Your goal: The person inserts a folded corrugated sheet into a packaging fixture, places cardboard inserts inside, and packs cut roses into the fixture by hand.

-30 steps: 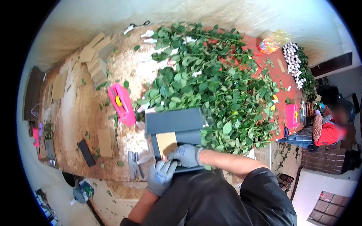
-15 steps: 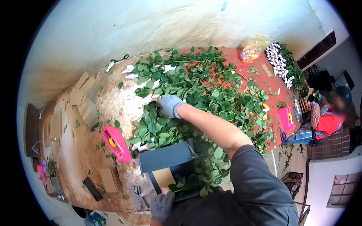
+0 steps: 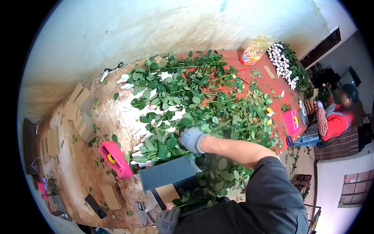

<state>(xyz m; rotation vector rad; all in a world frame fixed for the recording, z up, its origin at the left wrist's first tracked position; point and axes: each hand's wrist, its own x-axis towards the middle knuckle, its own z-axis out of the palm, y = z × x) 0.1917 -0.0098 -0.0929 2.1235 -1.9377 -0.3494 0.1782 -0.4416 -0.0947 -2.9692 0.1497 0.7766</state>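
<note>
My right hand point(image 3: 191, 139), in a grey glove, is closed among the leafy rose stems point(image 3: 171, 146). It appears to grip a rose stem; its fingertips are partly hidden, and leaves beside it are blurred. White-wrapped flower heads point(image 3: 138, 153) poke out on the left side of the foliage. My left hand point(image 3: 168, 220), gloved too, has curled fingers at the near side of a dark ridged box-like stand point(image 3: 169, 173). A pink rose head point(image 3: 169, 206) shows just beyond those fingers, by a cardboard piece point(image 3: 168, 194) against the stand. What the left fingers hold is hidden.
A pink tape dispenser point(image 3: 115, 160), cardboard stacks point(image 3: 112, 197), a phone point(image 3: 95, 206) and scissors point(image 3: 114, 68) lie on the table point(image 3: 78, 171). A yellow-red bag point(image 3: 251, 56) and wrapped flowers point(image 3: 282, 64) sit farther right. A person in red point(image 3: 337, 124) works at the right end.
My right hand has moved from the flower-head side of the foliage toward me and slightly right, with leaves stirring beside it. My left hand stays by the stand. The view has shifted slightly.
</note>
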